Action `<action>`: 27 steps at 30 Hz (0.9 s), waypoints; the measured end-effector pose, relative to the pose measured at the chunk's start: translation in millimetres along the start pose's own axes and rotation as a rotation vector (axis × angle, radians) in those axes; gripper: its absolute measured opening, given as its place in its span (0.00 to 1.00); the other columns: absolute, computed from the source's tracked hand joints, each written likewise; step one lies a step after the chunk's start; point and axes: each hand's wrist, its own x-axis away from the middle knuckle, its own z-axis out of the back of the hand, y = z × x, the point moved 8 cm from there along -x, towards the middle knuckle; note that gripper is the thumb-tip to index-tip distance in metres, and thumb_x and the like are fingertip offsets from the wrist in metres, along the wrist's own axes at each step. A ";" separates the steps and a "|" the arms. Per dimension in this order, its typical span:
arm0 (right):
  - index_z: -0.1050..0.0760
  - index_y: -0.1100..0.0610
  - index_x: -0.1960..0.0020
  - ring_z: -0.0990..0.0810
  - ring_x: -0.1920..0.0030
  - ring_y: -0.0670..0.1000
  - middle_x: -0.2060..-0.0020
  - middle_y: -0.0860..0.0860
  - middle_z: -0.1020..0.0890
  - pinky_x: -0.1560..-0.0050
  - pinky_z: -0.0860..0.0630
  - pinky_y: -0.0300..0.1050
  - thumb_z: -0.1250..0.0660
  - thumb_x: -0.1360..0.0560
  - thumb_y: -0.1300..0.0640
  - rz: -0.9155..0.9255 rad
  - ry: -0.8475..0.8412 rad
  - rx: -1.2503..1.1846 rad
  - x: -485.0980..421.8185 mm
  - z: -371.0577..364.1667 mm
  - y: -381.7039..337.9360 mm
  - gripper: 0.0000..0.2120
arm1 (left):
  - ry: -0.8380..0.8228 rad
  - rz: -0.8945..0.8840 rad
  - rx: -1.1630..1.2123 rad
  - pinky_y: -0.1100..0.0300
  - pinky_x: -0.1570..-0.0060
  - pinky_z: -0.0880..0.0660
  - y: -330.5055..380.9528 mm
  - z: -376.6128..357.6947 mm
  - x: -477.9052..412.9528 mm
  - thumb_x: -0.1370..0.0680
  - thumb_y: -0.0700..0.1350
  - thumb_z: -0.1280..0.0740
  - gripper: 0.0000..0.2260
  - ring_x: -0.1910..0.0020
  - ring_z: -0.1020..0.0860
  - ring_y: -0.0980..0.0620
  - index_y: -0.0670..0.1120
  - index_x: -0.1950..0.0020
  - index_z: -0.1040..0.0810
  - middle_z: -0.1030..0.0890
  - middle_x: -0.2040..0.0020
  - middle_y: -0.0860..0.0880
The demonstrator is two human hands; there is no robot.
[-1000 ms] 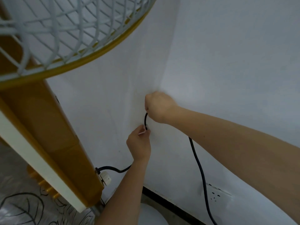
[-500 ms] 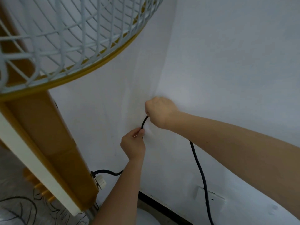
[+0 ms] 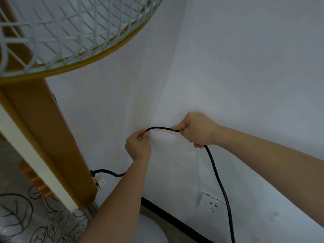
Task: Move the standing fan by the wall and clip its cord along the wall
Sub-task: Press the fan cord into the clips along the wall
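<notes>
Both grips, left hand and right hand, pinch the black cord against the wall, with the standing fan already alongside and clipping seemingly unfinished.

There is one standing fan with a round white wire grille, a yellow rim and a yellow-and-white column, along with one thin black power cord and one small white plastic box on the column. Two bare grips are in view, the left hand and the right hand, each on one bare forearm. Two white painted walls meet in one corner, with one white rectangular wall socket, one black skirting strip, one round white disc and one leaf-patterned floor covering.
</notes>
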 end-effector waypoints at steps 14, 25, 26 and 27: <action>0.20 0.55 0.41 0.20 0.47 0.55 0.46 0.54 0.17 0.47 0.22 0.48 0.38 0.26 0.65 0.013 0.155 0.115 11.3 -0.4 5.9 0.16 | -0.334 0.283 0.155 0.70 0.78 0.34 24.9 -39.4 46.2 0.30 0.48 0.25 0.15 0.80 0.29 0.58 0.42 0.70 0.25 0.26 0.77 0.52; 0.18 0.56 0.47 0.29 0.84 0.45 0.76 0.54 0.22 0.82 0.33 0.33 0.38 0.27 0.65 -0.122 0.063 -0.190 43.6 15.8 37.4 0.14 | -0.335 0.409 0.185 0.61 0.68 0.33 23.9 -45.2 52.7 0.27 0.44 0.28 0.17 0.72 0.33 0.52 0.43 0.72 0.31 0.29 0.72 0.48; 0.18 0.56 0.48 0.30 0.85 0.44 0.76 0.54 0.22 0.83 0.34 0.33 0.38 0.28 0.65 -0.132 0.060 -0.219 49.9 19.6 41.5 0.13 | -0.334 0.412 0.189 0.60 0.67 0.32 24.7 -45.1 53.4 0.27 0.43 0.28 0.17 0.72 0.32 0.52 0.43 0.72 0.30 0.29 0.71 0.48; 0.17 0.57 0.49 0.31 0.85 0.45 0.76 0.55 0.22 0.83 0.34 0.33 0.37 0.28 0.65 -0.143 0.058 -0.248 55.7 23.2 46.2 0.13 | -0.336 0.412 0.193 0.60 0.66 0.32 26.0 -45.3 53.9 0.27 0.43 0.28 0.16 0.71 0.32 0.52 0.43 0.71 0.30 0.28 0.70 0.48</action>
